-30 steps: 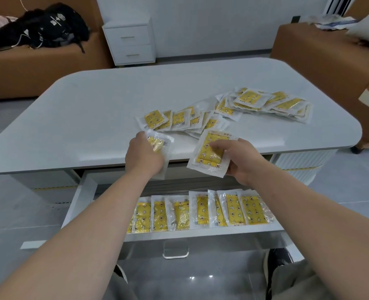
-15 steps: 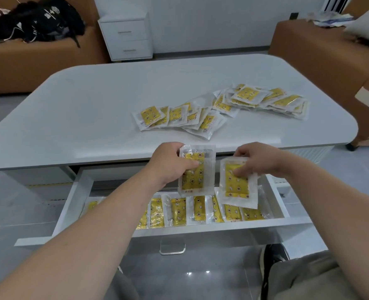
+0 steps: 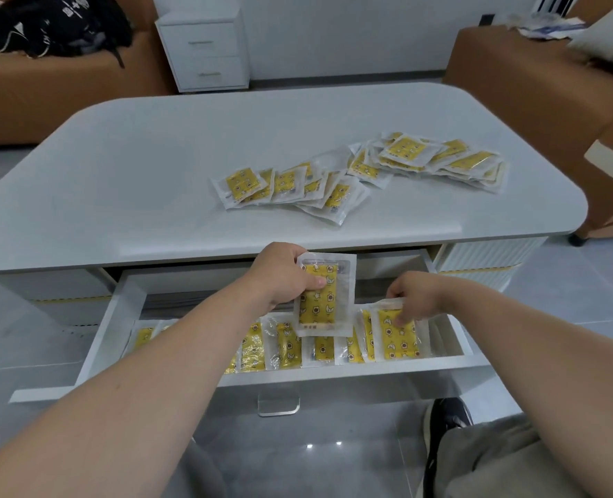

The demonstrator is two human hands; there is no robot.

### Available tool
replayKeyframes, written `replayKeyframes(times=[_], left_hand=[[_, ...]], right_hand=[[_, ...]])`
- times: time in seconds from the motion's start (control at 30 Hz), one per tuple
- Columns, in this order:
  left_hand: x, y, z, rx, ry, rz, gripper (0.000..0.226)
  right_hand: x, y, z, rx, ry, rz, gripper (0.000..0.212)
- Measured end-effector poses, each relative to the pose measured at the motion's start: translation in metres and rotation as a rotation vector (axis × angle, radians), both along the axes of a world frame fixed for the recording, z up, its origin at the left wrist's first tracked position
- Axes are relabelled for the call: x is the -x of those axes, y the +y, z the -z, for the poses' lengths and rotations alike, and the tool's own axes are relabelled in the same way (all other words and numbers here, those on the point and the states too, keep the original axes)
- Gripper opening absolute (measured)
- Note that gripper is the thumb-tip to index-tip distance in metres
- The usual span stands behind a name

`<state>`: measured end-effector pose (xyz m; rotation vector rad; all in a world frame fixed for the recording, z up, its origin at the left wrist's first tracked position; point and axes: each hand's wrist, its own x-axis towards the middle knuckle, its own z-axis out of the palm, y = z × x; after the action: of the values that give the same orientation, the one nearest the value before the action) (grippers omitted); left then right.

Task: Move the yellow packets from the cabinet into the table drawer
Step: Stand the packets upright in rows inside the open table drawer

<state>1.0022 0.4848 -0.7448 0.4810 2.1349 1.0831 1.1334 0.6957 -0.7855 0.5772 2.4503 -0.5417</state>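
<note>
My left hand grips a yellow packet upright above the open table drawer. My right hand pinches the top of a second yellow packet that stands at the right end of a row of several packets inside the drawer. Many more yellow packets lie spread over the white tabletop beyond the drawer.
A small white two-drawer cabinet stands against the far wall. Brown sofas flank it, the left one with a black bag. My shoe and trouser leg are at the lower right, below the drawer handle.
Both hands carried a packet from the tabletop edge down over the drawer. The right hand has lowered its packet into the row; the left packet stays above.
</note>
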Motion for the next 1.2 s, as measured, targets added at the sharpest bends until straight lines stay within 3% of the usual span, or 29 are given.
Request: replayKeyframes(times=[0.13, 0.3, 0.57, 0.67, 0.8, 0.87, 1.03, 1.1, 1.2], left_hand=[[0.000, 0.001, -0.001, -0.007, -0.007, 0.000, 0.031], [0.001, 0.002, -0.002, -0.031, -0.010, -0.007, 0.031], [0.004, -0.001, -0.002, -0.035, -0.005, -0.028, 0.034], [0.006, -0.004, -0.003, -0.055, -0.018, -0.059, 0.038], [0.005, -0.006, -0.003, -0.071, -0.035, -0.065, 0.043], [0.001, -0.006, -0.004, -0.100, -0.063, -0.059, 0.037], [-0.015, -0.002, -0.006, -0.167, -0.098, -0.047, 0.035], [-0.018, -0.002, -0.006, -0.186, -0.088, -0.040, 0.031], [-0.016, -0.003, -0.005, -0.151, 0.092, -0.009, 0.020]], right_hand=[[-0.001, -0.004, 0.015, -0.080, 0.031, -0.001, 0.024], [0.002, -0.010, 0.028, -0.168, 0.026, -0.011, 0.056], [0.005, -0.021, 0.022, -0.357, 0.044, -0.048, 0.067], [0.011, -0.022, -0.002, -0.162, 0.132, 0.047, 0.060], [0.015, -0.029, -0.046, 0.641, 0.214, 0.332, 0.055], [0.011, -0.033, -0.057, 0.906, 0.246, 0.393, 0.061], [0.008, -0.043, -0.055, 0.841, 0.369, 0.436, 0.065], [0.008, -0.044, -0.051, 0.787, 0.388, 0.443, 0.057], [0.007, -0.043, -0.047, 0.676, 0.335, 0.391, 0.042]])
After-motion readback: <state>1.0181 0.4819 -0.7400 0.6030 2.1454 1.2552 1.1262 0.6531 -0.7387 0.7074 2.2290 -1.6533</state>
